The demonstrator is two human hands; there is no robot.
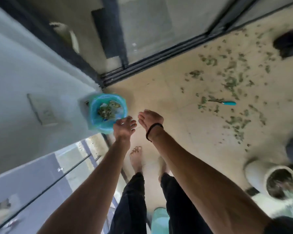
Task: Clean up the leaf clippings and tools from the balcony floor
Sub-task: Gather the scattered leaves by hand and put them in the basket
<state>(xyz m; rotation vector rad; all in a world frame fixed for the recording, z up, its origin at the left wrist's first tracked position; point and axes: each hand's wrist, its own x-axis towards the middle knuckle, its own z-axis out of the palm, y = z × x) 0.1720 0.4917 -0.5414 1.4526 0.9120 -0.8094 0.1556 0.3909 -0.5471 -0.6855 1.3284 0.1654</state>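
— So, what are your hands doing?
— Both are hanging open at the frame's centre, gripping nothing: left hand [124, 126] over the bin [107, 112]'s rim, right hand [150, 119] just beside it.
— The clippings?
— Leaf clippings [233, 85] are lying scattered across the floor [167, 81] at right, around the teal-handled tool [224, 102]; some are sitting inside the bin.

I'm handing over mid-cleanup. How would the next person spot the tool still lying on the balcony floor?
Start at the dark sliding door track along the top of the tan floor and look down into the scattered leaf clippings. At their near edge lies the tool, right of the blue-lined bin. It is the only straight thing there: a thin dark blade with a bright teal handle.
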